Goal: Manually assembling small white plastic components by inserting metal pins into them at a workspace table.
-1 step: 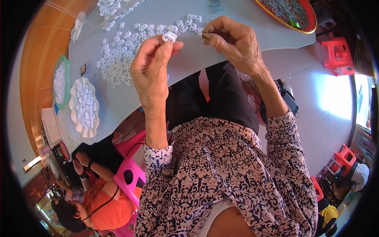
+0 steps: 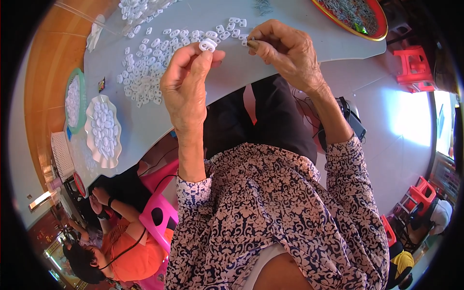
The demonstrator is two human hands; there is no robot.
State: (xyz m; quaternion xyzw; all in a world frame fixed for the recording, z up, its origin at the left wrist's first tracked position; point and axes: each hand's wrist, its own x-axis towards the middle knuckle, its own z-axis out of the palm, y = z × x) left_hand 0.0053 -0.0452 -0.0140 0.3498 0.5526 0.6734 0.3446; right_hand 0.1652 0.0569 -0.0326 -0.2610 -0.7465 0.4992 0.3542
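Between the thumb and fingers of my left hand is a white plastic cord lock, an oval piece with two holes, held up above the table. My right hand is closed in a pinch, apart from the left one. A tiny dark metal spring shows at its thumb and fingertip. Under and beyond my left hand, many loose white cord lock pieces lie spread over the grey table. A few more pieces lie between my hands, farther back.
A red, gold-rimmed tray of small grey springs is at the far right. At left stand a wavy white dish and a green basket, both with white pieces. A person in orange sits at lower left, by a pink chair.
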